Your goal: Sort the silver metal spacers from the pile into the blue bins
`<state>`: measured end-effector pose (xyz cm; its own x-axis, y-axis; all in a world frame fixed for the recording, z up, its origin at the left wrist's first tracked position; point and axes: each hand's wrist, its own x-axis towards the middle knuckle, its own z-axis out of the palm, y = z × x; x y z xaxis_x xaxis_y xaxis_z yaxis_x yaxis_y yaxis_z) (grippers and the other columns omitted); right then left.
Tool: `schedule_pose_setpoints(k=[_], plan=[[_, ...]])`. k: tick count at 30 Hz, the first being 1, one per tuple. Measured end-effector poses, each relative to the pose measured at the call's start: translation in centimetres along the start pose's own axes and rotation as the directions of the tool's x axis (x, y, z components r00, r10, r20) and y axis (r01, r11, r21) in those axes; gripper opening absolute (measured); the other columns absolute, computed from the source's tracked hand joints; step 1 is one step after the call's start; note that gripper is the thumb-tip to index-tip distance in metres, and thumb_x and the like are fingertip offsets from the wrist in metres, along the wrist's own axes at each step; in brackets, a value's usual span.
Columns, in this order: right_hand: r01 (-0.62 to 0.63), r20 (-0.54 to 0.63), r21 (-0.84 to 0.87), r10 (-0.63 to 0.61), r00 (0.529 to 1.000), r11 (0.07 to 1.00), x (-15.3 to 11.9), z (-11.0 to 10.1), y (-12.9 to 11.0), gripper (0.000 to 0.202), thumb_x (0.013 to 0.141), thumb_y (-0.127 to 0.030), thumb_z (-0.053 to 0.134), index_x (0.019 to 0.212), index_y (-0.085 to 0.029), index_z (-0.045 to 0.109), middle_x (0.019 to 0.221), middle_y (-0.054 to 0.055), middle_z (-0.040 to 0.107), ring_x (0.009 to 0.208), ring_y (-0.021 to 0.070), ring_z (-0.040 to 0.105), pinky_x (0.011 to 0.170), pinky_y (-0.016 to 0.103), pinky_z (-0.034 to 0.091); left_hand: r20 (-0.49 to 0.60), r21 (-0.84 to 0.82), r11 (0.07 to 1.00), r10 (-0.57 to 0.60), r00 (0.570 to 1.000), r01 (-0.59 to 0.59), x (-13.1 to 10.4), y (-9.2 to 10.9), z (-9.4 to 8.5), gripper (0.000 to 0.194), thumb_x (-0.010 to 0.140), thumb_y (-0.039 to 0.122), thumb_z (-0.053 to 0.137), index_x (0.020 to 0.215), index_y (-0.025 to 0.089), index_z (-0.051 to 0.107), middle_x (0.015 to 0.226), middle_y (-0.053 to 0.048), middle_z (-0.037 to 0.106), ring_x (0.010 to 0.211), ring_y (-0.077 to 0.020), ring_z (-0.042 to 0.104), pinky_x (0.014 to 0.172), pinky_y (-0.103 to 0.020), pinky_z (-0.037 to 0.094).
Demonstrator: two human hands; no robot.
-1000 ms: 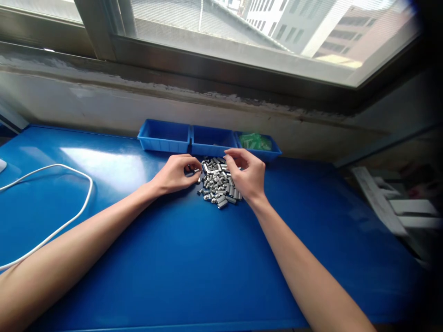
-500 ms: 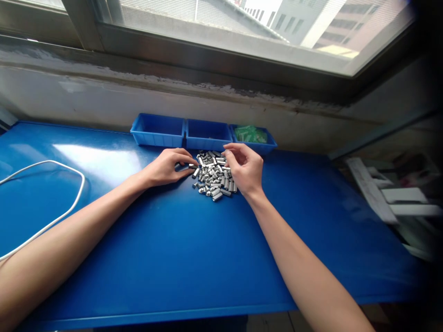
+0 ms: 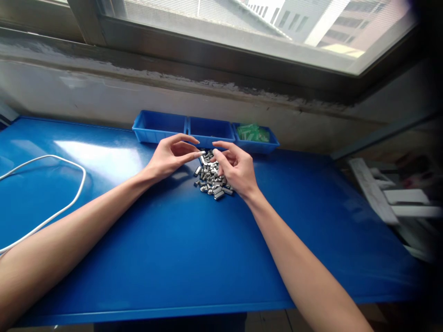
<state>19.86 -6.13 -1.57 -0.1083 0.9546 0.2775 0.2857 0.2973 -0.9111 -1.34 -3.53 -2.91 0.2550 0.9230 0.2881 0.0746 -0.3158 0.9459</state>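
A heap of small silver metal pieces (image 3: 209,176), hex standoffs and short screws among them, lies on the blue table. My left hand (image 3: 175,154) hovers at the heap's upper left with its thumb and fingers apart. Its thumb tip is close to a pale standoff; I see nothing gripped. From the right, my right hand (image 3: 238,168) reaches over the heap, thumb and index finger slightly apart, the other fingers loosely curled. Nothing shows between its fingertips, and it covers part of the heap.
Three joined blue bins stand behind the heap: a left bin (image 3: 157,134), a middle bin (image 3: 211,139), and a right bin (image 3: 258,146) containing green plastic packets (image 3: 252,133). A white cable (image 3: 74,198) curves across the left of the table (image 3: 166,258). A window is above.
My left hand has lifted slightly and opened wider, its fingers nearer the bins. My right hand has shifted left over the heap. The view has tilted a little.
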Motion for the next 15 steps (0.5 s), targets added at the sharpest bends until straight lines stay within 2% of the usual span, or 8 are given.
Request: schedule_pose_setpoints(k=[5, 8, 11, 13, 15], plan=[[-0.059, 0.053, 0.167, 0.05, 0.997, 0.984, 0.3, 1.1, 0.0, 0.036, 0.082, -0.054, 0.075, 0.094, -0.02, 0.075, 0.078, 0.003, 0.075, 0.059, 0.0143, 0.066, 0.058, 0.029, 0.058, -0.008, -0.065, 0.997, 0.04, 0.999, -0.04, -0.2, 0.5, 0.5, 0.063, 0.066, 0.056, 0.09, 0.109, 0.016, 0.067, 0.099, -0.01, 0.079, 0.092, -0.0244, 0.076, 0.088, -0.037, 0.062], [-0.095, 0.046, 0.214, 0.087, 0.995, 0.972, 0.8, 1.4, 0.1, 0.035, 0.078, -0.051, 0.079, 0.09, -0.018, 0.075, 0.074, 0.004, 0.075, 0.066, 0.0183, 0.072, 0.066, 0.033, 0.063, 0.005, -0.03, 0.997, 0.066, 0.998, -0.066, -0.2, 0.2, 0.4, 0.06, 0.07, 0.055, 0.087, 0.11, 0.016, 0.066, 0.1, -0.01, 0.078, 0.092, -0.023, 0.075, 0.088, -0.036, 0.061], [-0.106, -0.05, 0.209, 0.119, 0.992, 0.972, 2.1, 1.2, 0.2, 0.034, 0.077, -0.049, 0.08, 0.089, -0.018, 0.074, 0.077, 0.005, 0.076, 0.072, 0.0205, 0.075, 0.071, 0.035, 0.065, 0.062, 0.2, 0.966, 0.153, 0.986, -0.162, -0.3, -0.4, -0.1, 0.045, 0.08, 0.051, 0.08, 0.108, 0.016, 0.07, 0.094, -0.007, 0.075, 0.083, -0.0186, 0.071, 0.079, -0.03, 0.059], [-0.07, -0.148, 0.187, 0.099, 0.984, 0.98, 3.4, 1.0, 0.3, 0.032, 0.077, -0.046, 0.079, 0.089, -0.018, 0.073, 0.083, 0.005, 0.077, 0.075, 0.0199, 0.076, 0.073, 0.034, 0.065, 0.167, 0.381, 0.885, 0.22, 0.961, -0.268, -0.4, -0.6, -0.5, 0.034, 0.085, 0.045, 0.074, 0.103, 0.017, 0.074, 0.094, -0.007, 0.072, 0.079, -0.0164, 0.068, 0.076, -0.028, 0.056], [-0.029, -0.238, 0.144, 0.063, 0.969, 0.989, 4.8, 0.7, 0.7, 0.028, 0.079, -0.043, 0.078, 0.089, -0.018, 0.072, 0.084, 0.005, 0.076, 0.076, 0.0196, 0.076, 0.074, 0.033, 0.065, 0.289, 0.461, 0.808, 0.254, 0.923, -0.367, -0.5, -0.7, -0.8, 0.026, 0.088, 0.04, 0.07, 0.102, 0.019, 0.076, 0.098, -0.007, 0.069, 0.081, -0.0162, 0.066, 0.079, -0.028, 0.054]])
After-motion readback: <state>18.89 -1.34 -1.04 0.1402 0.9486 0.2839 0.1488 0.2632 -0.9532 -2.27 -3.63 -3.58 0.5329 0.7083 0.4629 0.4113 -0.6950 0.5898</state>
